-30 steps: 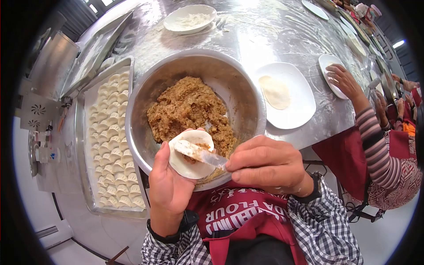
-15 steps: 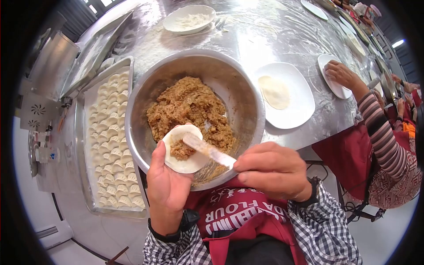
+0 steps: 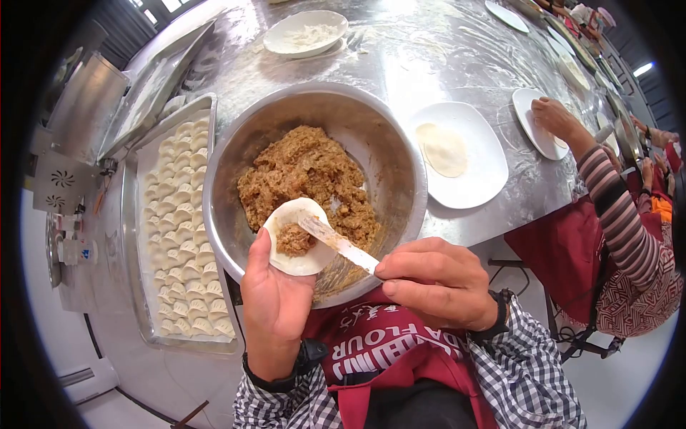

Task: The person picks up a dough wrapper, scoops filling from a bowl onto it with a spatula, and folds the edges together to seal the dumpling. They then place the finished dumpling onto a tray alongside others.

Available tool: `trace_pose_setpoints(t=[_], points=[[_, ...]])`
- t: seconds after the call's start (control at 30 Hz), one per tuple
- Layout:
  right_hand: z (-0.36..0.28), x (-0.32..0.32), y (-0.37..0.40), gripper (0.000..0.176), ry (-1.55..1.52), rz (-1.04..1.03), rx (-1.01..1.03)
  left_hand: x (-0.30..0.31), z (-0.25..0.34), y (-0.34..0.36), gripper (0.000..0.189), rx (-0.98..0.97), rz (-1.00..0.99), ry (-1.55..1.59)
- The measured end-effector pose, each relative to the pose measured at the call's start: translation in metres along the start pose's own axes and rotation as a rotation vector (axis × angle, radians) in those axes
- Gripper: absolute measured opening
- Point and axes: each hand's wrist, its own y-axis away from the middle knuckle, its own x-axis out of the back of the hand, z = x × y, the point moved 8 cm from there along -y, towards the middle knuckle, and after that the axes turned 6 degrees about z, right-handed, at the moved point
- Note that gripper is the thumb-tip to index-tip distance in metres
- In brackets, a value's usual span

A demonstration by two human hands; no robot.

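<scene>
Over the near part of a steel bowl (image 3: 236, 143), my left hand (image 3: 277, 304) holds a round dough wrapper (image 3: 306, 264) with its thumb on the left edge. Brown filling (image 3: 293, 242) lies in the middle of the wrapper. My right hand (image 3: 441, 282) grips the end of a flat white spatula (image 3: 350, 252), whose smeared tip touches the wrapper's upper right part near the filling. A large mound of the same brown filling (image 3: 307, 164) sits in the bowl under and beyond the wrapper.
A tray (image 3: 131, 236) of folded dumplings (image 3: 182, 229) stands left of the bowl. Right of it, a white plate (image 3: 486, 161) bears dough wrappers (image 3: 443, 150). A white dish (image 3: 306, 43) of flour is beyond. At the right, a co-worker's hand (image 3: 556, 120) reaches over another plate (image 3: 529, 118).
The spatula and my right hand have shifted slightly down, and the filling in the wrapper looks a little more spread. The co-worker's hand has moved slightly to the right.
</scene>
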Motion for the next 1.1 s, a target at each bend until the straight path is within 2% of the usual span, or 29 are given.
trace_pose_setpoints(t=[0.2,0.27,0.3,0.4,0.43,0.5,0.53,0.77,0.9,1.1], points=[[0.000,-0.003,0.001,0.016,-0.071,-0.052,0.016,-0.002,-0.001,0.000,0.037,0.007,-0.042,0.005],[0.011,0.006,0.002,0.014,-0.162,0.029,-0.106,-0.001,-0.001,0.000,0.037,0.002,-0.033,-0.004],[0.011,0.008,0.002,0.014,-0.161,0.029,-0.105,0.000,0.000,0.000,0.037,-0.002,-0.020,0.004],[0.044,0.018,0.015,0.013,-0.519,0.206,-0.573,0.000,0.000,0.000,0.038,-0.001,0.000,-0.003],[0.046,0.018,0.015,0.013,-0.516,0.207,-0.573,0.001,0.000,0.001,0.038,0.005,0.008,-0.017],[0.061,0.010,0.022,0.013,-0.744,0.196,-0.782,-0.007,-0.002,0.004,0.038,0.019,-0.054,-0.035],[0.062,0.007,0.023,0.012,-0.764,0.201,-0.834,-0.013,-0.004,0.006,0.038,0.031,-0.114,-0.053],[0.074,0.003,0.027,0.013,-0.731,0.214,-0.887,-0.014,-0.006,0.006,0.035,-0.020,-0.080,-0.179],[0.076,0.005,0.027,0.013,-0.747,0.275,-0.936,-0.015,-0.005,0.008,0.035,-0.028,-0.062,-0.147],[0.081,0.006,0.025,0.014,-0.709,0.251,-0.961,-0.012,-0.005,0.008,0.031,-0.018,-0.122,-0.281]])
